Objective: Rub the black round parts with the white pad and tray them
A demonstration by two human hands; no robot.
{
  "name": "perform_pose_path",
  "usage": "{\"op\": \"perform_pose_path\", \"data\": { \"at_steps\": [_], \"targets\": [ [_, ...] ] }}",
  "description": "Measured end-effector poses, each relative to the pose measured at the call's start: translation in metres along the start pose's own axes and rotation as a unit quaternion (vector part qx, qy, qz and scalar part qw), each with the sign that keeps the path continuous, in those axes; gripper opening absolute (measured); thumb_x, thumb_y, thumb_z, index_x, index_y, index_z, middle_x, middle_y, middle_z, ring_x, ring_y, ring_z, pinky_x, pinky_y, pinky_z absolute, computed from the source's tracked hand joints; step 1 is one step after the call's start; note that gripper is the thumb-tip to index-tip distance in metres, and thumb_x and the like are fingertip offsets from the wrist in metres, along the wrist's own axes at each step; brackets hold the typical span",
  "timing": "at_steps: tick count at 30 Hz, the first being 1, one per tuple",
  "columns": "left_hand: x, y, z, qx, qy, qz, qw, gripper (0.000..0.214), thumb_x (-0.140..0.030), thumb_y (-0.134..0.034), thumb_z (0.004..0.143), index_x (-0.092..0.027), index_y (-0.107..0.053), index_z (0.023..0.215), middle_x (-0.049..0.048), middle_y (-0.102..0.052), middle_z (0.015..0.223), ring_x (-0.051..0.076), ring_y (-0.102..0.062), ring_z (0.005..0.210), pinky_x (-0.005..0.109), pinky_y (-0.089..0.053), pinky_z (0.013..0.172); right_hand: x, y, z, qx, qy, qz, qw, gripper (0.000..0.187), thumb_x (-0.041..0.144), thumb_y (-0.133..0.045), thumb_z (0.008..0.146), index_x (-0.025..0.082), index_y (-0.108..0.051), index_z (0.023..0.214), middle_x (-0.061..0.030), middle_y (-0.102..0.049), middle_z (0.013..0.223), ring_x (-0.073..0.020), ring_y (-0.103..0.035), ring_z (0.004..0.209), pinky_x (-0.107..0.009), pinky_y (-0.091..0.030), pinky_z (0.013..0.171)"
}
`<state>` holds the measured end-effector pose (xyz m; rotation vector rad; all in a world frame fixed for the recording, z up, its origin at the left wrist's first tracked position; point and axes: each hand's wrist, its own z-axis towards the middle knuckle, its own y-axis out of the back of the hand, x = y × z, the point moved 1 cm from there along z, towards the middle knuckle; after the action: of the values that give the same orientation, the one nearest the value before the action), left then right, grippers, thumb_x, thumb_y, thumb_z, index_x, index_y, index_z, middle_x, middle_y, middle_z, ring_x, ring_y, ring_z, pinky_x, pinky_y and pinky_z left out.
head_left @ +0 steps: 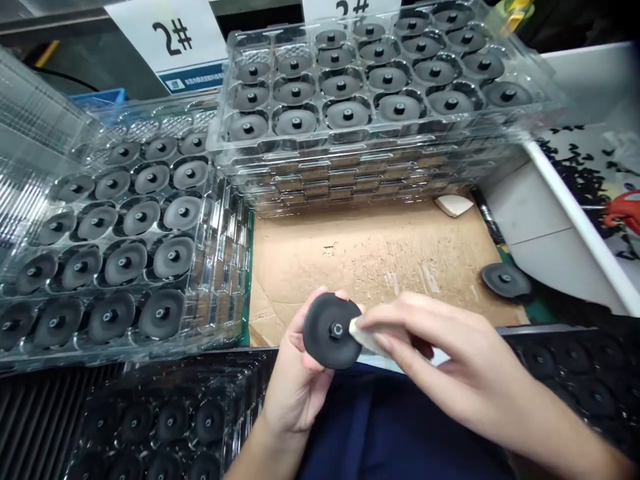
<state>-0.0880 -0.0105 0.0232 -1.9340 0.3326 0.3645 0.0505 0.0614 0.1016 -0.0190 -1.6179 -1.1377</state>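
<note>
Left-hand fingers curled round the top edge of a matte black round disc, left hand cupped behind and under it, gripping. Right hand closed in a pinch on a small white wipe, fingers bent over it, wipe pressed on the disc's face near the 3 o'clock edge. Disc flat, tilted up toward the head camera, with a raised black central stud and small pale ring in its middle; held just above the near edge of a cardboard sheet, not touching it. Everything below measured from the held disc. Cardboard scuffed, at 12 o'clock, with a white paper scrap on its far edge at 1 o'clock. Loose black disc at 3 o'clock, lying apart from the trays. Stack of clear plastic trays at 12 o'clock, black discs in rows, studs up. Another clear tray at 10 o'clock, same discs. Darker filled trays at 7 o'clock, more at 4 o'clock. Navy cloth at 6 o'clock. Two "2#" cards at 12 o'clock, blue bin at 10 o'clock, red object at 2 o'clock.
</note>
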Motion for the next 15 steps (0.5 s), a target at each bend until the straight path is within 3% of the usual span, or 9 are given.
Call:
{"op": "perform_pose_path", "data": {
  "at_steps": [3,6,11,15],
  "targets": [
    [0.001,-0.008,0.004,-0.012,-0.022,0.008,1.0,0.049,-0.033,-0.083,0.055,-0.029,-0.07,0.103,0.0003,-0.072,0.109,0.015,-0.066,0.098,0.017,-0.052,0.084,-0.019,0.005,0.0,-0.077,-0.007,0.033,0.996,0.02,0.017,-0.052,0.09,0.026,-0.062,0.104,-0.001,-0.067,0.09,-0.0129,-0.062,0.077,-0.023,-0.05,0.065],
    [0.002,-0.013,0.009,-0.033,-0.012,0.01,0.999,0.05,-0.037,-0.08,0.058,-0.029,-0.069,0.106,0.001,-0.07,0.114,0.02,-0.066,0.102,0.023,-0.054,0.085,-0.056,-0.003,-0.001,-0.142,-0.067,0.067,0.985,0.017,0.025,-0.054,0.089,0.027,-0.063,0.103,-0.0014,-0.068,0.098,-0.0156,-0.062,0.084,-0.025,-0.051,0.066],
    [0.008,-0.012,0.021,-0.077,-0.002,0.0,0.997,0.05,-0.037,-0.079,0.06,-0.023,-0.068,0.107,0.0039,-0.068,0.117,0.024,-0.066,0.103,0.029,-0.054,0.089,-0.123,-0.035,-0.016,-0.125,-0.134,-0.085,0.979,0.023,0.027,-0.052,0.088,0.021,-0.067,0.104,-0.0105,-0.062,0.105,-0.0252,-0.055,0.096,-0.045,-0.047,0.084],
    [0.014,-0.013,0.03,-0.103,-0.002,0.004,0.995,0.051,-0.037,-0.079,0.059,-0.019,-0.068,0.106,0.0073,-0.068,0.116,0.025,-0.064,0.105,0.029,-0.053,0.091,-0.143,-0.054,-0.034,-0.148,-0.129,-0.138,0.971,0.035,0.031,-0.061,0.083,0.018,-0.059,0.116,-0.0147,-0.053,0.124,-0.0316,-0.044,0.113,-0.055,-0.037,0.095]
  ]
}}
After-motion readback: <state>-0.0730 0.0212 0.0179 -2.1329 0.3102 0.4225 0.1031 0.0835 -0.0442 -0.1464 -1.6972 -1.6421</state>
